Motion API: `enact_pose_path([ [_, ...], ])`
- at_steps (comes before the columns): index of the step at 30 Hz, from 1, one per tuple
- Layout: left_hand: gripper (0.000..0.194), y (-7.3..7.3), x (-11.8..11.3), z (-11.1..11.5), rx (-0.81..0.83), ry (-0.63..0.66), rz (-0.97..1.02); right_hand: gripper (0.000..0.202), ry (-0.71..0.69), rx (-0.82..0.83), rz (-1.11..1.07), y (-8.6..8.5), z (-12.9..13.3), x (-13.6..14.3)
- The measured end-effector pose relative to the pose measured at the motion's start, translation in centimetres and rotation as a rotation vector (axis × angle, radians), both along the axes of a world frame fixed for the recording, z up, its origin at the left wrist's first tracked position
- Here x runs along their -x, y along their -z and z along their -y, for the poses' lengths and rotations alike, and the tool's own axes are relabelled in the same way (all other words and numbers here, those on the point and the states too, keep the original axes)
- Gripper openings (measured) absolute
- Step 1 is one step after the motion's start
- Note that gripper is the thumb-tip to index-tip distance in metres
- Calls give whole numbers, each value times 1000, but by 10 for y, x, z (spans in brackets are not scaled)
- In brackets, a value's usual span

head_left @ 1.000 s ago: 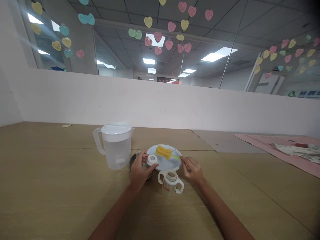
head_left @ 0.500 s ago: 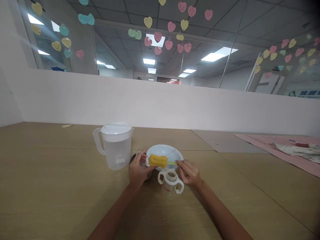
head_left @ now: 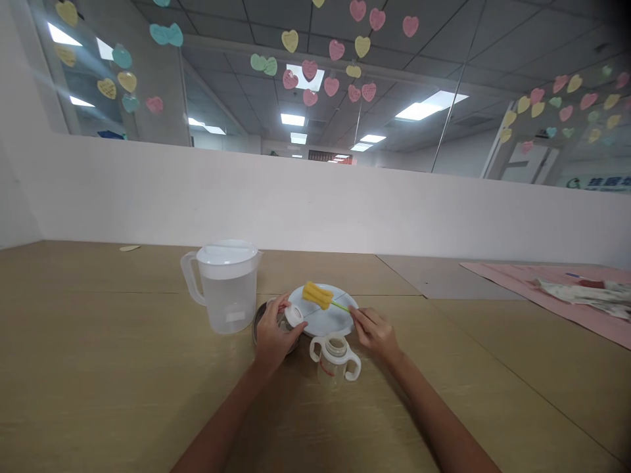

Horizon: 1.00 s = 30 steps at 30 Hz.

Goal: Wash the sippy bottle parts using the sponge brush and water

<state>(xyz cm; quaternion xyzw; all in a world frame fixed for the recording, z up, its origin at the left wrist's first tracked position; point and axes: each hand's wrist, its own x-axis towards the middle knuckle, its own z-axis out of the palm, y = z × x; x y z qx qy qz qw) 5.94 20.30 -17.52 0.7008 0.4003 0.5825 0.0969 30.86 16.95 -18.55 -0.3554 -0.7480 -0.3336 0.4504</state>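
Between the fingers of my left hand (head_left: 272, 335) is a small white bottle cap (head_left: 294, 316), its open side turned to the right. Below that hand a dark-rimmed metal bowl (head_left: 258, 320) is partly covered. My right hand (head_left: 378, 334) pinches the thin green handle of a bottle brush with a yellow sponge head (head_left: 317, 295). The sponge is over the white plate (head_left: 340, 322), apart from the cap. In front of the plate a clear baby bottle with two white handles (head_left: 334, 360) stands upright without a lid, touched by neither hand.
A lidded clear plastic jug (head_left: 231, 295) with liquid stands left of the bowl. At the far right, a pink cloth (head_left: 497, 277) carries a whitish cloth (head_left: 572, 294). A small flat pale piece (head_left: 130, 248) lies at the back left. The white wall (head_left: 315, 207) borders the table.
The yellow sponge head has come out of the white cap and moved up and away over the plate. My left hand keeps its place with the cap; the bottle has not moved.
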Motion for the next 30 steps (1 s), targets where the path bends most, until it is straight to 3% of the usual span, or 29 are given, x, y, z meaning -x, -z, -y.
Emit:
enact_pose_path([
  [5, 58, 0, -1, 2, 12, 41, -25, 40, -67, -22, 66, 0, 0, -1],
  [10, 56, -1, 0, 2, -38, 12, -16, 39, 82, -34, 31, -1, -1, -6],
  [16, 61, 2, -1, -1, -88, 28, 0, 38, 46, -9, 121, -2, -1, -6],
  [20, 55, 0, -1, 2, -76, 53, -3, 37, 166, 13, 20, -4, -3, -10],
  [25, 44, -3, -1, 8, -101, 49, -108, 36, 72, 25, 85, -1, -3, -6],
  [30, 35, -6, 0, 13, -98, 58, -172, 34, 146, 37, 13, -1, -4, -7],
])
